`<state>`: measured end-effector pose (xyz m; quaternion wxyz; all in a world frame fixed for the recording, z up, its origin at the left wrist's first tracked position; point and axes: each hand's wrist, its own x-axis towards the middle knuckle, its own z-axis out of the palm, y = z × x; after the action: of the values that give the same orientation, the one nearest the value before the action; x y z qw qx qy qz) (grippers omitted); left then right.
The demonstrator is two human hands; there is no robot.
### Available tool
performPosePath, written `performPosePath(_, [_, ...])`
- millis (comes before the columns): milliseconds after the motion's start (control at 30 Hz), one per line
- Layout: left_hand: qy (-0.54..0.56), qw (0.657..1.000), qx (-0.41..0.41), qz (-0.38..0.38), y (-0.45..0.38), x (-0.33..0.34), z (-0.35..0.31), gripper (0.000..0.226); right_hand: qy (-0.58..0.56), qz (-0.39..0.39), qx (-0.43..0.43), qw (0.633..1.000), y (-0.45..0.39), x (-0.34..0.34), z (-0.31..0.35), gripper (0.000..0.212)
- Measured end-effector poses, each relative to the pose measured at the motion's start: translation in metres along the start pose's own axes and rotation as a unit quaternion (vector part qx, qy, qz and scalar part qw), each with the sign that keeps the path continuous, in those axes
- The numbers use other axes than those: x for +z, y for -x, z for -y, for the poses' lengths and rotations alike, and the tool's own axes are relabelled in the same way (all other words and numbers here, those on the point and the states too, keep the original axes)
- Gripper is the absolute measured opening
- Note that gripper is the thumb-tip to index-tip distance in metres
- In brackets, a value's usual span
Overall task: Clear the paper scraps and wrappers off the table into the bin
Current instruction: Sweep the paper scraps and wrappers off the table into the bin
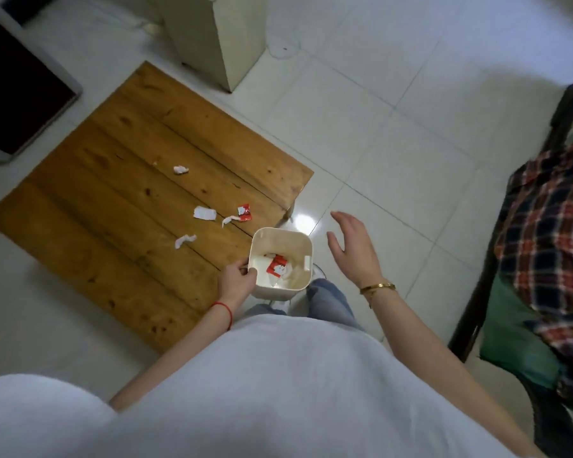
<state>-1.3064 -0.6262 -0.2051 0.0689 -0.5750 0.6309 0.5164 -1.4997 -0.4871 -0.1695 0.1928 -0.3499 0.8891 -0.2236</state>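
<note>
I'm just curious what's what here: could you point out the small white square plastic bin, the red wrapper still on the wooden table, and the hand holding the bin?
White square plastic bin (306,241): head view, far right rim.
Red wrapper (244,212): head view, its middle.
Left hand (237,279): head view, back of hand.

left hand (237,279), red string at the wrist, is curled with fingers closed in a grip. right hand (353,247), gold bangle at the wrist, hovers empty, fingers spread.

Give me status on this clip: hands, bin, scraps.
Left hand grips bin rim; right hand open, empty. Red wrapper already in bin. Five scraps left on table, including red wrapper. Nothing blocking.
</note>
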Motion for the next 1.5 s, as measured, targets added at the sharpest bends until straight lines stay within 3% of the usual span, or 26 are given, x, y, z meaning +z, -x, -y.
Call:
performPosePath(233, [0.085,0.988,-0.089,-0.094,-0.007,0.036,0.003,0.032,0.036,0.115,-0.144,0.982,-0.089,0.006,-0.007,0.043])
performPosePath(500, [0.202,0.942,-0.182,-0.197,-0.019,0.1,0.013,0.03,0.095,0.239,-0.276,0.926,-0.161,0.053,-0.006,0.046])
performPosePath(767, [0.218,0.916,-0.247,-0.23,-0.048,0.154,0.049,0.031,0.144,0.299,-0.407,0.851,-0.211,0.137,-0.003,0.045])
performPosePath(1100, [0.276,0.887,-0.277,-0.245,-0.104,0.199,0.09,0.033,0.168,0.366,-0.471,0.785,-0.23,0.239,-0.009,0.057])
performPosePath(1333, [0.297,0.871,-0.299,-0.253,-0.126,0.202,0.099,0.033,0.186,0.36,-0.513,0.757,-0.217,0.244,-0.031,0.054])
performPosePath(1500, [0.318,0.856,-0.31,-0.265,-0.13,0.194,0.097,0.032,0.18,0.413,-0.584,0.675,-0.188,0.218,-0.057,0.05])
